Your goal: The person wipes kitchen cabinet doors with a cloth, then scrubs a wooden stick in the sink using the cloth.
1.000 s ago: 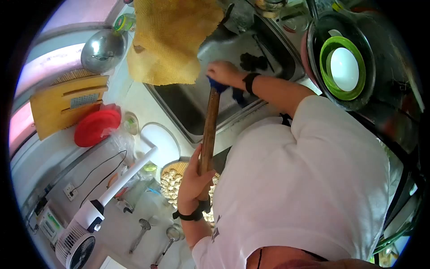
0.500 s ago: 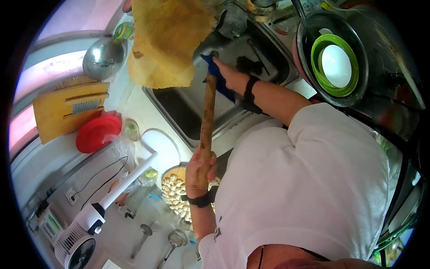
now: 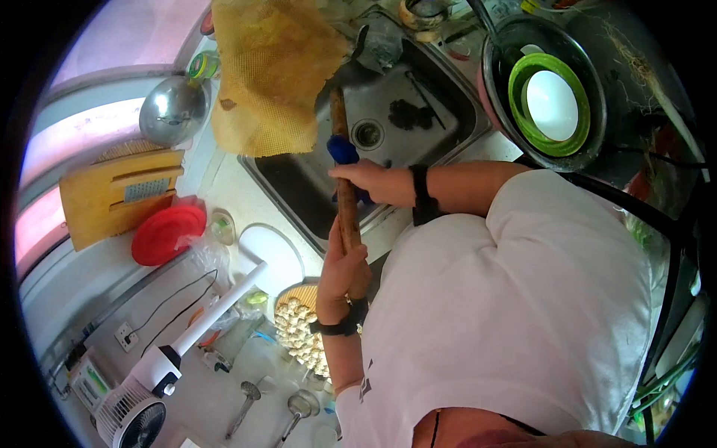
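A long brown wooden stick (image 3: 347, 213) slants over the left part of the steel sink (image 3: 284, 183), its far end above the basin. My left hand (image 3: 343, 272) is wrapped round its near end. Farther up, my right hand (image 3: 367, 179) presses a blue cloth (image 3: 343, 150) around the stick; part of the cloth shows below the fingers. Inside the sink are a round drain (image 3: 367, 134), a dark clump (image 3: 411, 114) and a thin dark rod (image 3: 427, 101). Below my left hand, many pale lumps (image 3: 299, 328) lie on a round woven tray.
A yellow mesh sheet (image 3: 269, 82) overhangs the sink's left side. At right stands a pan (image 3: 594, 149) holding a green bowl (image 3: 517, 104) and a white bowl (image 3: 553, 107). A white fan (image 3: 131, 411), a red plate (image 3: 168, 235), a cutting board (image 3: 93, 198) and ladles (image 3: 300, 407) are at left.
My right hand has slid the blue cloth down the stick, closer to my left hand. The stick's far end and the drain now show. My left hand still grips the near end.
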The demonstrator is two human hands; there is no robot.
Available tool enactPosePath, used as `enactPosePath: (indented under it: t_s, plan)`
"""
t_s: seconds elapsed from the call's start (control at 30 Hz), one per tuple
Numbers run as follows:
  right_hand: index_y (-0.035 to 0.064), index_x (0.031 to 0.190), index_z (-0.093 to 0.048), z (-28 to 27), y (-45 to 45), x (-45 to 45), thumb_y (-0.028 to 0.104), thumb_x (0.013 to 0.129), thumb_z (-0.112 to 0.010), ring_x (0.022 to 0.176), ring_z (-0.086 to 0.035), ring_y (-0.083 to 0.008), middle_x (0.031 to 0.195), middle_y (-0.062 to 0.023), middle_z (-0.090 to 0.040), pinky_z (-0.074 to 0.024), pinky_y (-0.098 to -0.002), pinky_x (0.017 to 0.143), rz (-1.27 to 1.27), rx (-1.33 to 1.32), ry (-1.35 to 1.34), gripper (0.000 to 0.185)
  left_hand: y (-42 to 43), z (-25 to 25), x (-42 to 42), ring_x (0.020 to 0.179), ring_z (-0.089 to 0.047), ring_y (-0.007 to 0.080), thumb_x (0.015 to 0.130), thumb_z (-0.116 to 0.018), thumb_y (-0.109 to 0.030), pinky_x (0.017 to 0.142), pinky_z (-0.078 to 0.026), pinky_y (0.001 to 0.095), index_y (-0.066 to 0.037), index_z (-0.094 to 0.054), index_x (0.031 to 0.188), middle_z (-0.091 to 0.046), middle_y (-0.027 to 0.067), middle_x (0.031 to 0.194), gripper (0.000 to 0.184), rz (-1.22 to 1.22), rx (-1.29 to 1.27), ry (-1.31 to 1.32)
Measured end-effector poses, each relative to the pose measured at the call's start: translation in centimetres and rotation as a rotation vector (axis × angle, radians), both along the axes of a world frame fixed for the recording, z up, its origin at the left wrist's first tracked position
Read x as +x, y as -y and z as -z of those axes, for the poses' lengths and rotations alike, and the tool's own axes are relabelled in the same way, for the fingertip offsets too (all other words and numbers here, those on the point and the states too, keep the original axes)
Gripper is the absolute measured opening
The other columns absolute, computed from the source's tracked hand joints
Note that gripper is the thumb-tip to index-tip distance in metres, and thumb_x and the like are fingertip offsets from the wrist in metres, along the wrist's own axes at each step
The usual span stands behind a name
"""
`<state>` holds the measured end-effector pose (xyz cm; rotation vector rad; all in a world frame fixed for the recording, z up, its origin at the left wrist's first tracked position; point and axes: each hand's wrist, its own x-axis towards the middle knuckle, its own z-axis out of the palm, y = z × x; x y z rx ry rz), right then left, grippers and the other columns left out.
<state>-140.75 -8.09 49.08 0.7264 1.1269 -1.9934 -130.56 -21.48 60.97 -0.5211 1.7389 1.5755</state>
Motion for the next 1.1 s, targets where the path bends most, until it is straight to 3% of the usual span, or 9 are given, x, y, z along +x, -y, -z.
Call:
enactPosePath:
  t_s: [0.13,0.2,0.47,0.57,0.67,0.8,0.9,1.03,1.1]
  plan:
    - [0.0015,0.086,-0.061,5.3,0.7,-3.2,0.019,0.076,-0.075,0.063,-0.064,-0.0267,0.079,-0.0127,-0.064,-0.0520,-0.0382,0.068,0.209,-0.165,-0.145,0.025,-1.2,-1.1,-0.2,0.069,-0.063,0.0302,0.081,-0.058,-0.007,0.060,-0.052,0.0374,-0.012,-0.019,0.151,-0.061,0.0177,0.096,0.080,0.395,-0.510,-0.220]
    - [-0.0004,0.087,-0.061,7.5,0.2,-5.2,0.023,0.074,-0.077,0.070,-0.064,-0.0260,0.084,-0.0131,-0.064,-0.0505,-0.0381,0.070,0.314,-0.120,-0.106,0.031,-0.9,-1.5,0.3,0.078,-0.064,0.0409,0.079,-0.059,-0.006,0.065,-0.051,0.0430,-0.011,-0.020,0.150,-0.061,0.0253,0.105,0.081,0.651,-0.789,-0.308]
    - [-0.0069,0.104,-0.060,14.7,-4.4,-11.4,0.029,0.068,-0.082,0.110,-0.055,-0.0309,0.111,-0.0189,-0.059,-0.0421,-0.0393,0.089,0.263,0.192,-0.093,0.056,-0.2,-3.1,3.1,0.068,-0.062,0.0394,0.077,-0.057,-0.004,0.057,-0.049,0.0464,-0.010,-0.020,0.150,-0.059,0.0236,0.089,0.081,0.863,-0.986,-0.562]
    - [-0.0062,0.109,-0.057,14.7,-3.5,-11.4,0.025,0.071,-0.080,0.101,-0.060,-0.0303,0.105,-0.0180,-0.061,-0.0478,-0.0385,0.085,0.344,0.207,-0.007,0.055,-0.8,-3.2,2.8,0.067,-0.062,0.0379,0.078,-0.056,-0.003,0.056,-0.050,0.0449,-0.010,-0.021,0.150,-0.059,0.0228,0.088,0.080,0.889,-1.039,-0.530]
    - [-0.0028,0.100,-0.056,8.0,-2.3,-7.0,0.015,0.078,-0.073,0.071,-0.066,-0.0274,0.089,-0.0135,-0.062,-0.0579,-0.0391,0.063,0.344,-0.205,-0.040,0.033,-1.2,-2.3,2.1,0.066,-0.062,0.0360,0.078,-0.056,-0.003,0.056,-0.050,0.0430,-0.009,-0.021,0.150,-0.059,0.0223,0.089,0.080,0.902,-1.074,-0.551]
    - [-0.0030,0.101,-0.057,3.8,0.6,-2.5,0.018,0.077,-0.076,0.079,-0.066,-0.0288,0.095,-0.0158,-0.063,-0.0564,-0.0413,0.069,0.190,-0.253,-0.058,0.037,-2.1,-0.2,-0.4,0.067,-0.063,0.0346,0.077,-0.058,-0.002,0.057,-0.052,0.0415,-0.008,-0.019,0.150,-0.059,0.0212,0.090,0.083,0.893,-1.167,-0.575]
    - [-0.0071,0.116,-0.056,6.3,2.4,-1.8,0.037,0.073,-0.079,0.114,-0.053,-0.0291,0.117,-0.0198,-0.057,-0.0398,-0.0373,0.094,-0.035,-0.002,-0.052,0.065,-1.9,1.7,-1.2,0.070,-0.063,0.0356,0.078,-0.063,-0.007,0.058,-0.052,0.0413,-0.006,-0.021,0.149,-0.059,0.0225,0.090,0.083,0.858,-1.149,-0.605]
    - [-0.0065,0.119,-0.054,7.6,1.8,-1.8,0.043,0.072,-0.079,0.115,-0.051,-0.0281,0.121,-0.0202,-0.055,-0.0390,-0.0387,0.096,-0.048,-0.038,-0.131,0.073,0.2,4.1,-0.4,0.068,-0.061,0.0250,0.079,-0.064,-0.010,0.056,-0.052,0.0363,-0.001,-0.033,0.142,-0.059,0.0149,0.082,0.071,0.423,-0.767,-0.661]
    - [-0.0057,0.115,-0.056,7.5,1.4,-1.6,0.045,0.073,-0.078,0.112,-0.052,-0.0267,0.118,-0.0187,-0.056,-0.0395,-0.0375,0.094,-0.057,-0.097,-0.140,0.070,1.6,3.8,-0.4,0.070,-0.058,0.0174,0.081,-0.063,-0.014,0.057,-0.051,0.0306,0.003,-0.046,0.129,-0.059,0.0089,0.084,0.053,-0.200,0.070,0.163]
